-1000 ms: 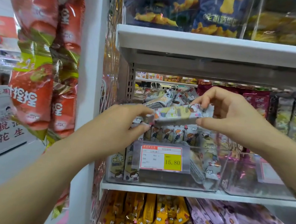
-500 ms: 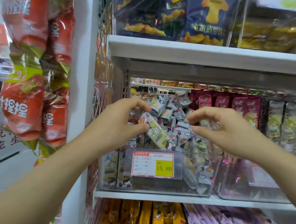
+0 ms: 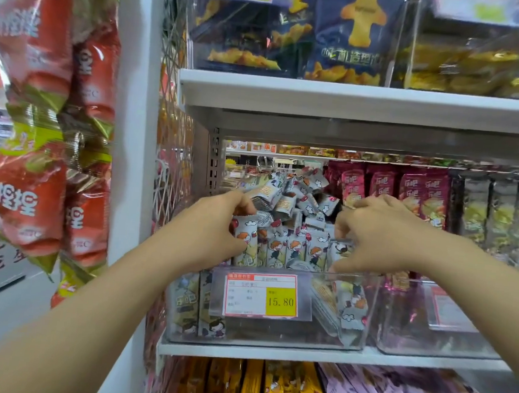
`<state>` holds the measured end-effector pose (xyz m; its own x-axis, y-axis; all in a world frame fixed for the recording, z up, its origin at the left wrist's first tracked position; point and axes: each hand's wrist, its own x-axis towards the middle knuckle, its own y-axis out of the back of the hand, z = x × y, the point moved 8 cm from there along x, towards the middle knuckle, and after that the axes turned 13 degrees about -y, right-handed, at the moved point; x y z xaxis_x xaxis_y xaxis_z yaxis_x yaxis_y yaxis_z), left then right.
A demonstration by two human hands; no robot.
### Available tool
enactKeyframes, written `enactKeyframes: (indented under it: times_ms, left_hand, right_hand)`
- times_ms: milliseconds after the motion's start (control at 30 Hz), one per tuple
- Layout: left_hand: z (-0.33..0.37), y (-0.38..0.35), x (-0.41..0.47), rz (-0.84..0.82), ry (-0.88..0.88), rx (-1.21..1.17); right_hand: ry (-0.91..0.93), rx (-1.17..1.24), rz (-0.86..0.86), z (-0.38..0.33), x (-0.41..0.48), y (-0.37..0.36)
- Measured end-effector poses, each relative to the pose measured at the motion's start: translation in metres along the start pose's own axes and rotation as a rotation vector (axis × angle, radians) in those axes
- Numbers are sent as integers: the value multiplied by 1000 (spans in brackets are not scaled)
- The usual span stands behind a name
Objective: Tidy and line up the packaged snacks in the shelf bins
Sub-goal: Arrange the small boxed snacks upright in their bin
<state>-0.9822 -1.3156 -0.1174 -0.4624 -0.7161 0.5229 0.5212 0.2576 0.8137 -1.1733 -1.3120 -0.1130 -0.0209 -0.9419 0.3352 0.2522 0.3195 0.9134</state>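
Shop shelf [image 3: 268,354], clear bin [image 3: 317,335] of snack packets [image 3: 294,250]; left hand [image 3: 213,233] fingers pinching one at bin's left, right hand [image 3: 378,236] fingers curled at bin's right, hold unclear.

Grey cartoon-printed packs [image 3: 291,250] fill the clear left bin [image 3: 364,317]: a near row stands upright, and a loose heap [image 3: 296,196] lies jumbled behind.

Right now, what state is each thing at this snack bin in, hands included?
front row of packets, upright, side by side.
heap of packets, jumbled behind the row.
left hand, gripping the row's left-end packet.
right hand, fingers curled at the row's right end; grip unclear.
clear bin, on the shelf, open-topped.
price tag, on the bin's front.
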Motion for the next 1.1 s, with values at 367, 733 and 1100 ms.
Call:
enactKeyframes:
  times_ms: [367, 733, 1100]
  left_hand:
    - [-6, -9, -1, -20, 22, 6]
    - [-1, -6, -1, 4, -55, 42]
    - [1, 10, -13, 100, -76, -251]
  right_hand:
    - [69, 919, 320, 24, -33, 59]
    - [94, 961, 41, -22, -25, 20]
    - [162, 962, -334, -63, -12, -1]
